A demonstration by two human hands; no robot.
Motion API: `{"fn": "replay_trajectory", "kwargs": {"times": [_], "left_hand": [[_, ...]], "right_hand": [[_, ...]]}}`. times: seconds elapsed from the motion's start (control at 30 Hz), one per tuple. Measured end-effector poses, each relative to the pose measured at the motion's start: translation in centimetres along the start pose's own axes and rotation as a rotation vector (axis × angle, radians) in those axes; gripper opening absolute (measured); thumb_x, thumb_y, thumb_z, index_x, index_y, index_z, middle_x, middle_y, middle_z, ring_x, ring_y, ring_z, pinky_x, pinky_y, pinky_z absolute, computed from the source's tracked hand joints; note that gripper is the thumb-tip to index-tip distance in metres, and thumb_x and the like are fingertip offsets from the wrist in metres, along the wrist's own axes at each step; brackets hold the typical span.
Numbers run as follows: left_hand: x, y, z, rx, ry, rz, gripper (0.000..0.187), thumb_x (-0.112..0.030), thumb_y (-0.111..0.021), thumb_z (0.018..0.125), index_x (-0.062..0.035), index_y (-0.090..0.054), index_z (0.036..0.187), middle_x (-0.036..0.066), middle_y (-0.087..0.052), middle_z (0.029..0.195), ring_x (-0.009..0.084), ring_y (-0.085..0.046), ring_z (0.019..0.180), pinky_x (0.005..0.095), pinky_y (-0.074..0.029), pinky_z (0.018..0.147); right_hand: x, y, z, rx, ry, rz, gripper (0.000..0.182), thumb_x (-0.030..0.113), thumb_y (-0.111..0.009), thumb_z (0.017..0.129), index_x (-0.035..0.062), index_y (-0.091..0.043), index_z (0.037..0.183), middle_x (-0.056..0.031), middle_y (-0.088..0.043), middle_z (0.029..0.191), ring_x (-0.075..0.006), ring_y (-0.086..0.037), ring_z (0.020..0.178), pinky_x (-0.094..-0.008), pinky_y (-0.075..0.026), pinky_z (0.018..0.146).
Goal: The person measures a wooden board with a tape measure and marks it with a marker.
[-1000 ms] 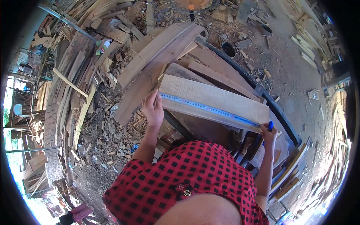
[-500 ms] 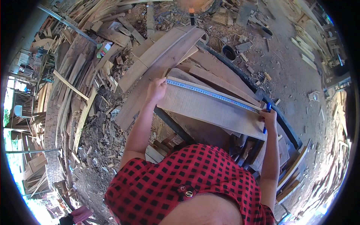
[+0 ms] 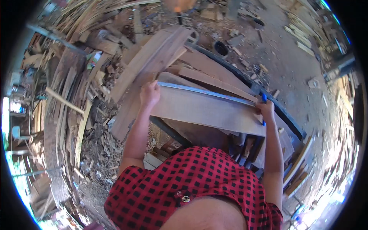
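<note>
A blue measuring tape (image 3: pixel 207 92) is stretched along the far edge of a pale wooden board (image 3: pixel 207 110). At the board's left end, my left hand (image 3: pixel 150 94) is closed, with the tape's end pinched in its fingers. My right hand (image 3: pixel 266 110) is closed at the right end of the board, where the tape meets its fingers. A slim blue pen-like stick (image 3: pixel 264 98) also passes through my right hand, showing above and below the fingers. The board lies over other planks and a dark frame bar (image 3: pixel 169 130).
Wide planks (image 3: pixel 147 61) lean beyond my left hand. A long dark beam (image 3: pixel 245 82) runs along the far right side. Wood scraps cover the ground at left, with a stack of long slabs (image 3: pixel 63 99). A dark round pot (image 3: pixel 220 48) stands on the floor.
The whole view has shifted, so board, tape and hands appear slightly further left, and the tape's markings are blurred. Both hands keep their hold at the board's ends.
</note>
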State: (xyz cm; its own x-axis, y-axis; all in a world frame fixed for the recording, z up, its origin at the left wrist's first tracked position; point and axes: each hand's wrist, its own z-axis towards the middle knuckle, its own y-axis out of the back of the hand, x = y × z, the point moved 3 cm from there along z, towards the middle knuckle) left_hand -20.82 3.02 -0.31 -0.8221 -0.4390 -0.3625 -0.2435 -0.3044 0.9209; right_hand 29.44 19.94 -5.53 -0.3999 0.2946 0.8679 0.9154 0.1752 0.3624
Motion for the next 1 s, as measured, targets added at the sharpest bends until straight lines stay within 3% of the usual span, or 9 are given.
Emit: {"fn": "replay_trajectory", "kwargs": {"times": [0.17,0.3,0.5,0.57,0.67,0.7,0.77,0.9,1.0], "left_hand": [[-2.0,0.8,0.1,-0.021,0.074,-0.003,0.026,-0.029,-0.056,0.085,-0.01,-0.069,0.097,0.017,-0.067,0.089,0.0316,-0.065,0.086,0.0427,-0.05,0.078],[-1.5,0.4,1.2,0.062,0.059,0.042,0.025,-0.028,-0.057,0.084,-0.0095,-0.07,0.096,0.018,-0.067,0.089,0.0323,-0.066,0.084,0.0424,-0.05,0.076],[-1.9,0.4,0.7,-0.017,0.083,-0.017,0.025,-0.023,-0.057,0.083,-0.008,-0.069,0.098,0.017,-0.068,0.089,0.0321,-0.066,0.084,0.0409,-0.05,0.077],[-1.2,0.0,0.9,-0.056,0.01,-0.019,0.025,-0.024,-0.057,0.084,-0.0074,-0.069,0.098,0.016,-0.068,0.09,0.0321,-0.066,0.084,0.0406,-0.05,0.078],[-1.5,0.2,0.9,-0.039,-0.011,0.016,0.025,-0.025,-0.056,0.085,-0.0067,-0.069,0.097,0.016,-0.068,0.09,0.0323,-0.065,0.085,0.0411,-0.05,0.077],[-1.6,0.2,0.8,-0.039,-0.012,0.014,0.025,-0.025,-0.056,0.085,-0.0067,-0.069,0.097,0.016,-0.068,0.09,0.0323,-0.065,0.085,0.0411,-0.05,0.077],[-1.8,0.2,0.9,-0.044,-0.036,0.056,0.026,-0.026,-0.056,0.087,-0.0057,-0.069,0.097,0.016,-0.068,0.089,0.0327,-0.065,0.084,0.0417,-0.05,0.077],[-2.0,0.7,1.1,0.049,0.044,0.015,0.03,-0.031,-0.059,0.086,-0.0042,-0.068,0.099,0.017,-0.067,0.088,0.0325,-0.065,0.082,0.0408,-0.05,0.076],[-2.3,1.4,0.2,0.035,-0.056,-0.07,0.038,-0.034,-0.066,0.082,-0.0035,-0.066,0.105,0.018,-0.065,0.091,0.0313,-0.064,0.083,0.0401,-0.05,0.074]], "right_hand": [[-0.5,0.1,0.5,-0.045,-0.01,-0.174,0.01,0.002,-0.068,0.071,-0.0004,-0.058,0.072,-0.0061,-0.056,0.059,-0.0152,-0.055,0.047,-0.0293,-0.045,0.042],[-0.8,0.0,0.8,-0.068,0.01,-0.207,0.013,0.004,-0.07,0.07,0.0006,-0.057,0.072,-0.0057,-0.056,0.059,-0.0149,-0.055,0.047,-0.0287,-0.045,0.042],[-0.2,0.0,0.3,-0.087,0.088,-0.317,0.016,0.005,-0.073,0.067,0.0027,-0.057,0.073,-0.0045,-0.056,0.059,-0.0139,-0.055,0.047,-0.028,-0.045,0.043],[-0.7,0.1,0.6,-0.092,0.03,-0.278,0.025,0.018,-0.076,0.059,0.0029,-0.062,0.074,-0.0106,-0.062,0.062,-0.0221,-0.062,0.058,-0.0361,-0.048,0.06],[-0.2,0.0,0.3,-0.09,0.017,-0.304,0.025,0.018,-0.076,0.059,0.0026,-0.063,0.075,-0.0105,-0.062,0.062,-0.0215,-0.062,0.058,-0.0357,-0.048,0.061],[0.0,0.0,0.1,-0.091,0.017,-0.305,0.025,0.018,-0.076,0.059,0.0026,-0.063,0.075,-0.0105,-0.062,0.062,-0.0215,-0.062,0.058,-0.0357,-0.048,0.061],[0.7,-0.1,-0.5,-0.113,0.078,-0.264,0.017,0.007,-0.074,0.066,0.0034,-0.059,0.071,-0.0034,-0.055,0.058,-0.0129,-0.054,0.048,-0.0286,-0.043,0.043],[0.8,-0.3,-0.7,-0.126,0.079,-0.266,0.016,0.007,-0.074,0.067,0.0033,-0.059,0.072,-0.0034,-0.056,0.059,-0.0125,-0.054,0.049,-0.0288,-0.043,0.043],[-0.1,-0.1,-0.1,-0.148,0.119,-0.274,0.016,0.007,-0.074,0.066,0.0034,-0.06,0.073,-0.0023,-0.056,0.06,-0.0121,-0.054,0.049,-0.0291,-0.044,0.045]]}}
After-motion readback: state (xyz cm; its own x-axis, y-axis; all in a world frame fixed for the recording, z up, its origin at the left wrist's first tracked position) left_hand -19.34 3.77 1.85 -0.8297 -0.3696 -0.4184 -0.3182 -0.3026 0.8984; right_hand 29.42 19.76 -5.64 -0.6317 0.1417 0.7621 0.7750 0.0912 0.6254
